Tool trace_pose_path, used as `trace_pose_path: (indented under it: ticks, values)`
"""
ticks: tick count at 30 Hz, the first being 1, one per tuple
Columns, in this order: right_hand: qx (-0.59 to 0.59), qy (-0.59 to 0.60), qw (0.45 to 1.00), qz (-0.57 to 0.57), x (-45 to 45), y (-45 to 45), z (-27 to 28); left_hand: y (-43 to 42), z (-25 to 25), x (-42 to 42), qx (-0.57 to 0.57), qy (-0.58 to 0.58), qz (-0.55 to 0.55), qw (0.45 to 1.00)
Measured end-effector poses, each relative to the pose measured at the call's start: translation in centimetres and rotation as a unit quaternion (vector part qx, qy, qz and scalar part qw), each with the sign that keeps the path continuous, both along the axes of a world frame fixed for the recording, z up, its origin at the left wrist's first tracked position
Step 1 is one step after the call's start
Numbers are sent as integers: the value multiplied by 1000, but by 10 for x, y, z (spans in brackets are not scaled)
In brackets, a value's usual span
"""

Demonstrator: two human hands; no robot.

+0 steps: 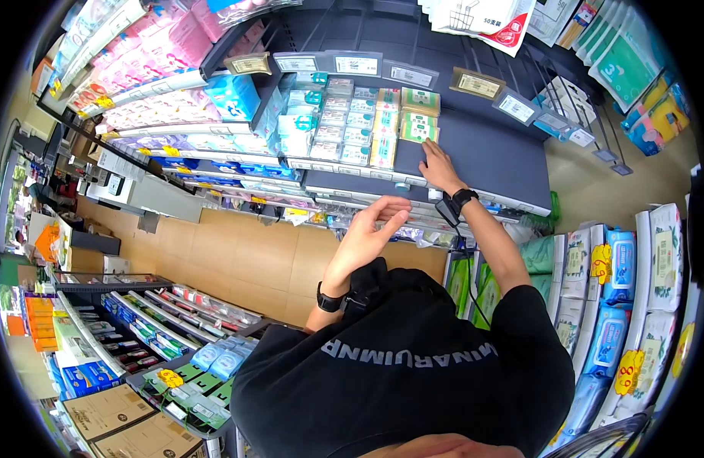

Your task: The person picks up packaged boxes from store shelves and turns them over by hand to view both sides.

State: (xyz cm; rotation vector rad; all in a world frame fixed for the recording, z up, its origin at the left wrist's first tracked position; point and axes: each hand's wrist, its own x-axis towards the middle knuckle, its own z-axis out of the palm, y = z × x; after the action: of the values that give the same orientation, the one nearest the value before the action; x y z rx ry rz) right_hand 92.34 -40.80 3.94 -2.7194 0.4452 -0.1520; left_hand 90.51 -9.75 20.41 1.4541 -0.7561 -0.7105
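My right hand [439, 166] reaches over the dark grey shelf [481, 156], its fingertips at the lower edge of a green and white packet [418, 128]. Another green packet [420, 101] lies behind that one. To their left stand rows of small boxed packs [357, 136], with yellowish packs [385, 126] nearest the green ones. My left hand [377, 224] is raised in front of the shelf's edge, fingers bent and apart, holding nothing. A black band is on each wrist.
Price tags [357, 63] hang on rails above the shelf. Pink packages [157, 46] fill shelves at the upper left. Wipes packs [610, 336] line shelves at the right. Cardboard boxes [111, 412] are at the lower left. Tan floor [245, 256] runs between the shelves.
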Motion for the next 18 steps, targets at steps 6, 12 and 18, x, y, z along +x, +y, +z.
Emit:
trace_pose_path:
  ticks: [6,12,18]
  values:
    - [8,25,1000,0,-17,5,13,-4,-7,4,12,1,-6,1000]
    - [-2,-72,997,20,-10,-8,11,-4,-8,7,23,8,-9,1000]
    - [37,-37,998,-25,5,-28,9,-2,-9,14,19,1,-2,1000]
